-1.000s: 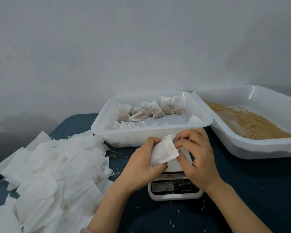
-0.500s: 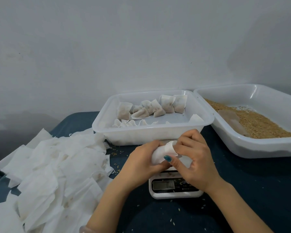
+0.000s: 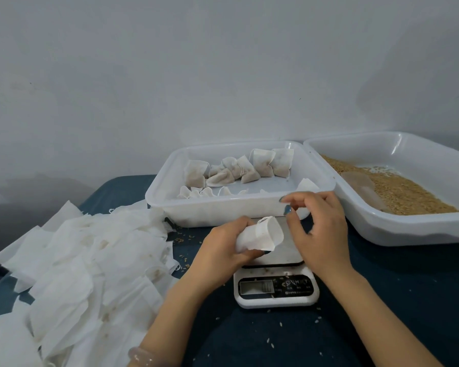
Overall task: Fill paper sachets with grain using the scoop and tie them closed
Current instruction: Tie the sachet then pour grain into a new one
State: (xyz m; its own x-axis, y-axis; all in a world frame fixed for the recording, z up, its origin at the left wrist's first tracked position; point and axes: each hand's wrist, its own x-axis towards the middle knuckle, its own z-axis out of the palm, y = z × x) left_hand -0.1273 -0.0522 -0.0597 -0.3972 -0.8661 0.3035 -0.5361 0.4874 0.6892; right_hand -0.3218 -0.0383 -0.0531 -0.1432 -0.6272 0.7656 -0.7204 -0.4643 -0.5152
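Head view, single entry.

- Left hand [image 3: 223, 245]: grip clamped around an open paper sachet [image 3: 260, 235], held on its side above the scale platform, mouth turned toward the right hand. Its contents cannot be made out.
- Right hand [image 3: 321, 229]: near the sachet but apart from it, fingers curled, thumb and forefinger tips close together. Whether this grip pinches a thread or nothing cannot be told. It covers part of the middle tray's front corner and the right of the platform.
- Scale [image 3: 276, 290]: white, display facing the person, under both hands.
- Middle tray [image 3: 159, 200]: white, just behind the scale. It contains filled sachets [image 3: 260, 165] along the back and a nearer row half hidden by the front wall.
- Grain tray [image 3: 408, 229]: white, right of the middle tray, rims touching or nearly so. It holds grain [image 3: 408, 197], with a translucent scoop [image 3: 361, 186] lying on it.
- Empty sachets [image 3: 85, 260]: loose heap at the left.
- Surface [image 3: 395, 300]: dark blue, with stray grains [image 3: 186, 237] scattered around the scale.
- Bracelet [image 3: 141, 356]: pale, on the left wrist.
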